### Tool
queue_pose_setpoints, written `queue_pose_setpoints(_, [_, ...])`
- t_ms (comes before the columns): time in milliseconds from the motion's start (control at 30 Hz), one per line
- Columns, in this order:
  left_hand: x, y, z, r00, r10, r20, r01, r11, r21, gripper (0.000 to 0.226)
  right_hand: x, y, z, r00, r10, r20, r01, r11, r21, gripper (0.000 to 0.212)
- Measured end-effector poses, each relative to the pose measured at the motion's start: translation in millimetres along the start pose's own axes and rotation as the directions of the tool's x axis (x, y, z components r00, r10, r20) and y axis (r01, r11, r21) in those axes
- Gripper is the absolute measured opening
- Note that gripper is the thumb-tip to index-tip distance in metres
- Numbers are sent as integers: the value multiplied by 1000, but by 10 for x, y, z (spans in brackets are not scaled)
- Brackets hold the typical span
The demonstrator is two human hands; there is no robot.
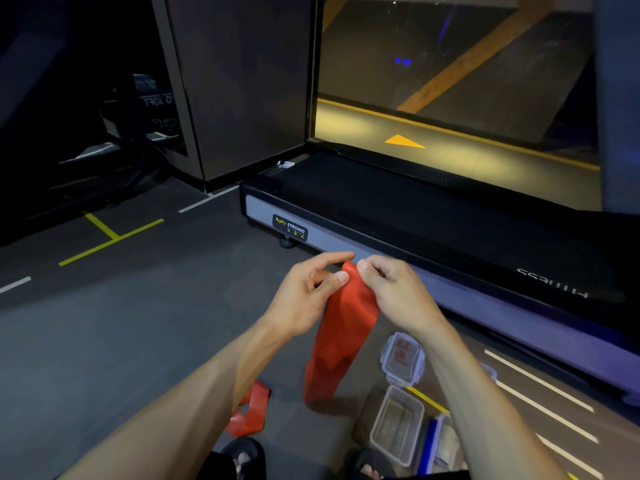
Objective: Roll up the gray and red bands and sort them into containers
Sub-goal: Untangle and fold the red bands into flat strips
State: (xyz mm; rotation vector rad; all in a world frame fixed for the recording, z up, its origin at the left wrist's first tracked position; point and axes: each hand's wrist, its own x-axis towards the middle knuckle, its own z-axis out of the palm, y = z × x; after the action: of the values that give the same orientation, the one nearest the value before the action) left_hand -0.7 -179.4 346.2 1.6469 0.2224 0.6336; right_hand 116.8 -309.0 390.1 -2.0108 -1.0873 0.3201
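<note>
Two hands meet at the centre of the frame, both pinching the top end of a red band [349, 317]: the left hand [304, 296] holds it between thumb and forefinger, and the right hand [391, 289] has its fingers curled onto the same edge. The rest of the band hangs loose and unrolled toward the floor, so by my reading the rolling of this one is only at its start. Another red band [249, 414] lies crumpled on the floor at lower centre, still to be rolled. At lower right stand a clear open container [398, 424] that looks empty and a closed lidded container [403, 358] above it; whether that one holds anything I cannot tell. No gray band is clearly visible. Most of the sorting seems to remain
</note>
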Motion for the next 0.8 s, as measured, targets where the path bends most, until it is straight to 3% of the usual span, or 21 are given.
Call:
queue_pose_setpoints(167, [-2, 24, -15, 1000, -3, -7, 3, 1000, -24, 19, 0, 48, -6, 999, -26, 27, 26, 1000, 8, 46])
queue_pose_setpoints(267, [5, 30, -54, 999, -18, -30, 18, 1000, 4, 10, -12, 68, -33, 997, -70, 44, 67, 995, 70, 20])
queue_pose_setpoints(367, [4, -2, -64, 997, -56, -43, 55, 998, -23, 14, -20, 52, -39, 993, -109, 35, 107, 994, 35, 11])
queue_pose_setpoints(500, [-5, 9, -9, 996, -93, 1, 92, 991, -102, 16, -27, 0, -25, 995, -88, -37, 90, 995, 53, 15])
queue_pose_setpoints(800, [-23, -4, -11, 995, -48, 89, 45, 998, 40, 18, -28, 35, -128, 999, 0, -46, 4, 997, 80, 22])
